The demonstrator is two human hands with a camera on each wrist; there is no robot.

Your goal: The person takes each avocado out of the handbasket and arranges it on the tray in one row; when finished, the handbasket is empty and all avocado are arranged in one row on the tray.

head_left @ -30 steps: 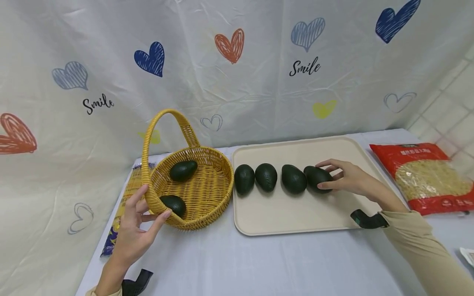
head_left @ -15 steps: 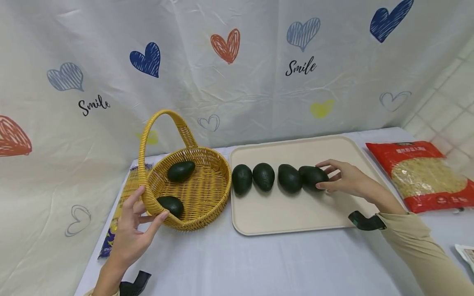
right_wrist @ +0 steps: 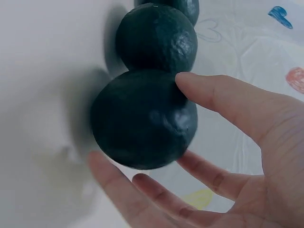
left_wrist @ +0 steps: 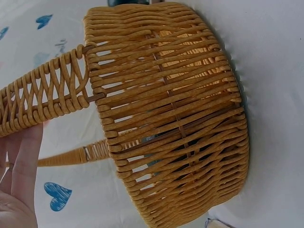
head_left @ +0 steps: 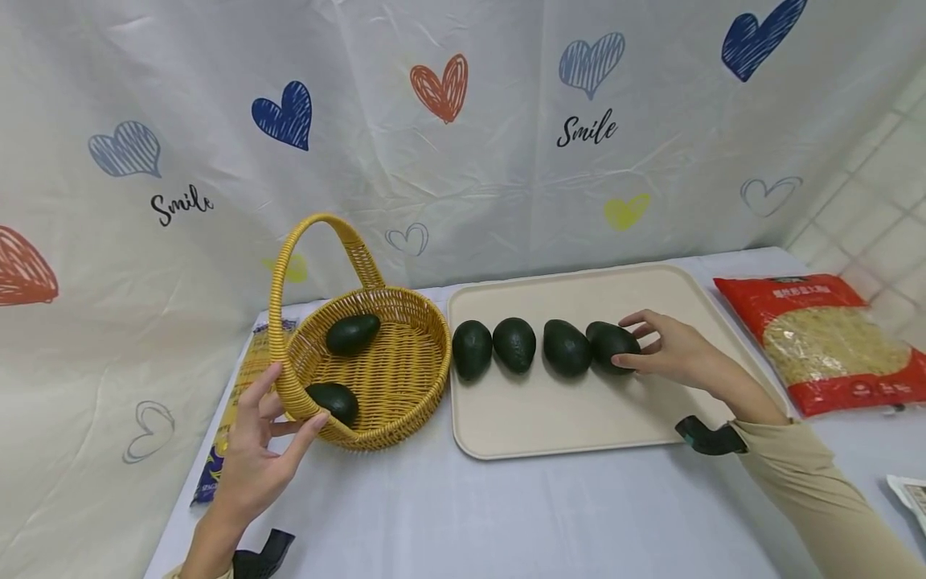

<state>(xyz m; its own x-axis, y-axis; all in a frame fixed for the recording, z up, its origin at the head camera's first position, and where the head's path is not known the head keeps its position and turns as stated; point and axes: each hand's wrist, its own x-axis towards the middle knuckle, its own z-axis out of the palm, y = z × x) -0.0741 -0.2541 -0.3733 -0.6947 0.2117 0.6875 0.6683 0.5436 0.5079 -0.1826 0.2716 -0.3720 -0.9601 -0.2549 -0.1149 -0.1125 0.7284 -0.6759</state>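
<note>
In right wrist view, fingers (right_wrist: 142,190) cup avocado (right_wrist: 142,118) underside, unseen overhead

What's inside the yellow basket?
Two dark avocados lie inside the basket, one at the back and one at the front. The near wall covers part of the front one, and the floor just behind that wall is hidden.

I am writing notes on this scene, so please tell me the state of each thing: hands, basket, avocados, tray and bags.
Left hand: grips the basket handle.
Right hand: fingers on the rightmost avocado.
Basket: upright, holds two avocados.
Tray: flat, carries four avocados in a row.
Red bag: lying flat, sealed.
Spaghetti packet: lying flat, partly behind the basket.
</note>
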